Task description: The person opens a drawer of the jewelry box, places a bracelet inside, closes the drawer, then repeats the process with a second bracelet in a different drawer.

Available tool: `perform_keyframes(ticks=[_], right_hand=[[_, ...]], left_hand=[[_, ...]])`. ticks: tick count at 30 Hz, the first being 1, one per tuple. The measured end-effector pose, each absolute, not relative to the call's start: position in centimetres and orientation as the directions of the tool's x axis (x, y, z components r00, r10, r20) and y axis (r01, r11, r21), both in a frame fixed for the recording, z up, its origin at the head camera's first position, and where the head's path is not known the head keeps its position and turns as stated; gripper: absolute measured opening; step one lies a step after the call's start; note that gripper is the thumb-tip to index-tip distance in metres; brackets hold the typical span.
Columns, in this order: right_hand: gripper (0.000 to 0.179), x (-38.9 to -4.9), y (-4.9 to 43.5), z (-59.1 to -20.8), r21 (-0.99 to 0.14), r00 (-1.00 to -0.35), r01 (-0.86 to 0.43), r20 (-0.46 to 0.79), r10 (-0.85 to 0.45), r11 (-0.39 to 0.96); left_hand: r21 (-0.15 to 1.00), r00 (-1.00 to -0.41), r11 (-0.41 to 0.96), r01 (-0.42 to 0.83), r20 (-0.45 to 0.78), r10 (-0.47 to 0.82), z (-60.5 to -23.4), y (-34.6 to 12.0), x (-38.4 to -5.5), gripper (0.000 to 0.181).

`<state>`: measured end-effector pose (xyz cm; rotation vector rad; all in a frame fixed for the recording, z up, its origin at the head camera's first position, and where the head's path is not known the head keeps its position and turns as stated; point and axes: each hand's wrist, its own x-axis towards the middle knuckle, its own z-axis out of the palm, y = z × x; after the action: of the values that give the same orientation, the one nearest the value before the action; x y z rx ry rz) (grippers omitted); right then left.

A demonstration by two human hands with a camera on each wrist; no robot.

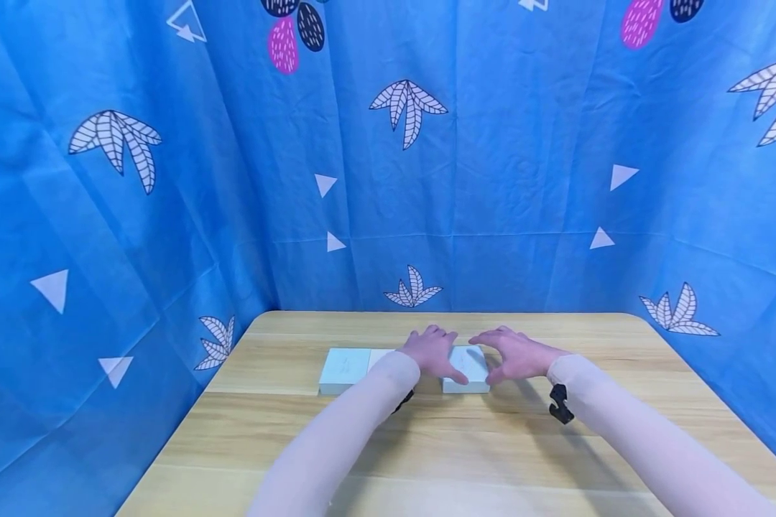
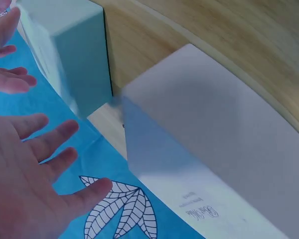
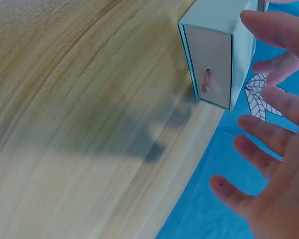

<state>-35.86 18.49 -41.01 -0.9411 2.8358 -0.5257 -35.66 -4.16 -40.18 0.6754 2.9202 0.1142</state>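
A pale mint drawer-style box (image 1: 465, 370) lies on the table between my two hands. In the right wrist view its end (image 3: 207, 64) shows a light panel with a small ribbon loop. My left hand (image 1: 432, 353) hovers at its left side, fingers spread. On the other side is my right hand (image 1: 519, 355), fingers apart and thumb near the box's edge; whether either thumb touches cannot be told. Left of these, a second mint box (image 1: 344, 366) has a white box-like part (image 1: 379, 355) at its right, partly behind my left forearm. In the left wrist view, that white part (image 2: 204, 114) bears lettering.
The wooden table (image 1: 465, 445) extends in front of the boxes and to both sides. A blue patterned curtain (image 1: 517, 187) hangs behind its far edge and along both sides. Black straps (image 1: 560, 403) sit on the wrists over white sleeves.
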Motion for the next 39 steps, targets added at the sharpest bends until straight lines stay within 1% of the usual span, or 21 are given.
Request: perform_keyframes(ticks=[9,27,39], right_hand=[[0.093,-36.1,18.0,-41.4,-0.328,-0.801,-0.564,-0.006,-0.599,0.758],[0.094,-36.3,18.0,-42.0,-0.325,-0.814,-0.548,-0.004,-0.580,0.771],[0.094,-36.0,17.2,-42.1,-0.336,-0.819,-0.542,0.005,-0.574,0.770]], left_hand=[[0.092,-0.882,0.893,0.440,-0.140,0.449,-41.0,-4.5,-36.4,0.104],[0.108,-0.876,0.883,0.457,-0.115,0.468,-41.0,-4.8,-36.3,0.100],[0.108,-0.879,0.886,0.450,-0.123,0.461,-41.0,-5.6,-36.5,0.103]])
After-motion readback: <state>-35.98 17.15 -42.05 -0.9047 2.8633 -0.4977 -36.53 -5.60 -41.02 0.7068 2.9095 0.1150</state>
